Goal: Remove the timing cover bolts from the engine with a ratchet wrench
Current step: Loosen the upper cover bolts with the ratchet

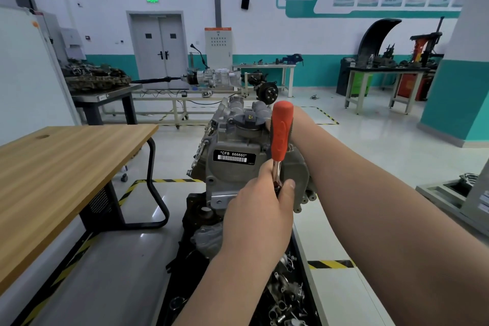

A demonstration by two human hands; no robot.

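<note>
Gripping chrome shank of orange-handled steel ratchet wrench (281, 130) with left hand (260, 209), fingers curling round it, against right edge of grey cast-metal engine (227, 140) on its labelled face | hiding wrench head under left hand | reaching right hand (297, 121) behind upright orange grip near engine's top edge, hold being hidden: cannot tell

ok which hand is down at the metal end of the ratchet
The left hand, holding the ratchet wrench by its chrome shank low against the engine. The right hand is up top, around its orange grip.
</note>
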